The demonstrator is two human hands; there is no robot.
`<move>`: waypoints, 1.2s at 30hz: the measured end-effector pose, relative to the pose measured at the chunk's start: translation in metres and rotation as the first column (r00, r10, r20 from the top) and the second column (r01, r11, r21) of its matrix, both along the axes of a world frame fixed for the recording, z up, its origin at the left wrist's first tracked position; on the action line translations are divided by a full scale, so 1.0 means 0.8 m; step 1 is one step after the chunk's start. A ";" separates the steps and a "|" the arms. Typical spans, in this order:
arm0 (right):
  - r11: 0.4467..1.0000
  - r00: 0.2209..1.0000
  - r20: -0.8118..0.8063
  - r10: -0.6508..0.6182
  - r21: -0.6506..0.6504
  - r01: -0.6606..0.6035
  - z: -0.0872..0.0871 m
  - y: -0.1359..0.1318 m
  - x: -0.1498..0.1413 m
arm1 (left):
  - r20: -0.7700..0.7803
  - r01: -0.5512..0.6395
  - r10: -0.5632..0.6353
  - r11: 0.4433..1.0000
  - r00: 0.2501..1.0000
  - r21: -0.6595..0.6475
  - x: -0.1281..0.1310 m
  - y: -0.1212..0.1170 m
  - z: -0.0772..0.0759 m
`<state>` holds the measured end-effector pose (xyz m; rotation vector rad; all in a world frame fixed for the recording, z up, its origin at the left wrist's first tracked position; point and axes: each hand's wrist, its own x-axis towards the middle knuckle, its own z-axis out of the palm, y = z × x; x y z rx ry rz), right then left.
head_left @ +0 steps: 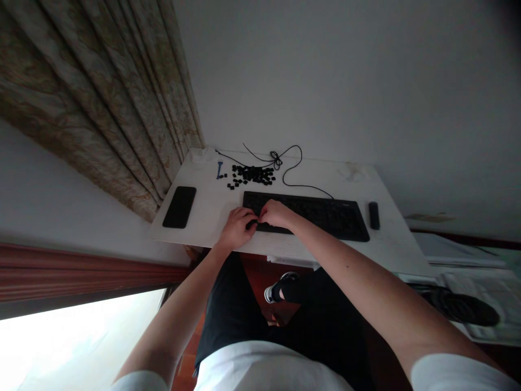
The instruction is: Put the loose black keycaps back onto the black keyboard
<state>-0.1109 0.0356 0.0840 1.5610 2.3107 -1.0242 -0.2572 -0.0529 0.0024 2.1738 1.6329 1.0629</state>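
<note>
"Our fingers (249,217), open or closed?"

"Closed, pinching a small black keycap (253,222) over the near left of the black keyboard (321,217); we can't tell which hand grips it."

"Which hand lies nearer the keyboard?"

"Our right hand (275,213), over it; our left hand (236,229) sits at its left end. Its long axis runs side to side."

"Counts?"

"Two hands, one keyboard, one black smartphone (179,207), and one heap of loose keycaps (250,175), too many to count."
</note>
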 end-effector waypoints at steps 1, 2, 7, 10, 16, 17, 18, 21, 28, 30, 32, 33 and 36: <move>1.000 1.000 -0.013 -0.013 -0.002 0.013 -0.001 -0.001 0.001 | 0.004 0.002 -0.002 1.000 1.000 0.004 0.000 0.001 0.000; 1.000 0.999 -0.032 -0.024 -0.008 0.024 -0.003 -0.002 0.002 | 0.006 0.005 -0.005 1.000 1.000 0.006 0.000 0.001 -0.001; 0.998 0.992 -0.121 -0.034 -0.054 0.027 -0.009 -0.005 0.011 | 0.044 0.018 -0.018 1.000 0.999 -0.009 -0.003 0.008 -0.003; 0.998 0.992 -0.122 -0.009 -0.066 0.001 -0.007 -0.002 0.012 | 0.085 0.026 -0.023 0.999 0.996 -0.029 -0.004 0.011 -0.005; 0.990 0.990 -0.023 0.139 -0.029 -0.139 0.005 0.008 0.003 | 0.049 0.000 0.002 0.999 0.999 -0.034 -0.003 0.010 -0.003; 0.987 0.987 -0.007 0.159 -0.018 -0.159 0.007 0.009 0.002 | 0.029 -0.016 0.018 0.999 0.999 -0.037 -0.002 0.009 -0.002; 0.984 0.984 0.009 0.181 -0.006 -0.181 0.007 0.009 0.000 | 0.009 -0.034 0.035 0.999 0.999 -0.042 -0.001 0.009 -0.001; 0.974 0.974 0.037 0.225 0.013 -0.225 0.007 0.009 -0.001 | -0.026 -0.064 0.063 0.996 0.998 -0.058 0.000 0.008 0.001; 0.998 0.932 -0.358 -0.060 0.005 0.066 0.000 0.013 0.036 | 0.001 -0.032 0.032 0.999 0.999 -0.027 -0.004 0.003 0.006; 0.967 0.849 -0.498 -0.174 0.075 0.242 -0.004 0.019 0.068 | -0.029 -0.015 0.015 1.000 0.999 -0.017 -0.004 0.002 0.006; 0.897 0.793 -0.560 -0.239 0.185 0.401 -0.010 0.024 0.112 | -0.061 0.002 -0.003 1.000 0.998 -0.012 -0.002 0.001 0.006; 0.851 0.770 -0.573 -0.279 0.223 0.475 -0.014 0.027 0.139 | -0.068 0.005 -0.005 1.000 0.998 -0.009 -0.001 0.001 0.006; 0.634 0.727 -0.551 -0.408 0.402 0.661 -0.024 0.031 0.226 | -0.060 -0.010 0.009 1.000 0.998 -0.002 0.001 0.001 0.007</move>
